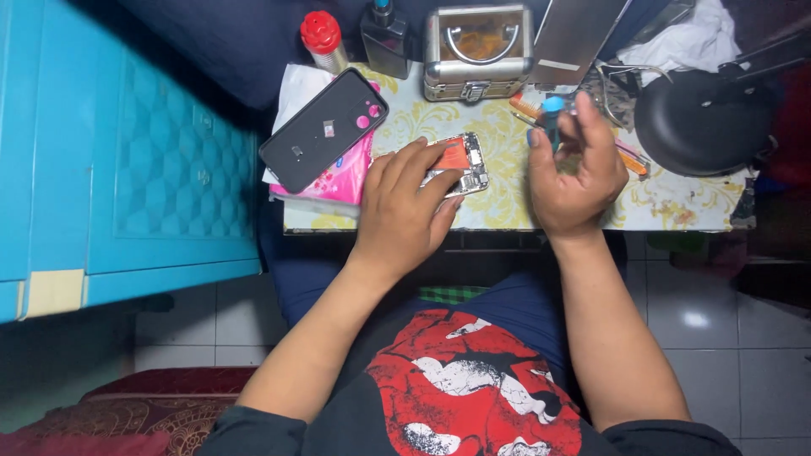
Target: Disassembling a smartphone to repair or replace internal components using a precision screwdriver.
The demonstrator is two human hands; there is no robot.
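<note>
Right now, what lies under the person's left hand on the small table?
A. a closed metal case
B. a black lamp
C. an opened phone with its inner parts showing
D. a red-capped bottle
C: the left hand rests on the opened phone, whose circuit parts show.

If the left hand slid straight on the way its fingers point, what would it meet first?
The left hand points up and right, its fingers already on the opened phone. Straight on past the phone, probably the orange tool, then the silver case; depth is uncertain.
</note>
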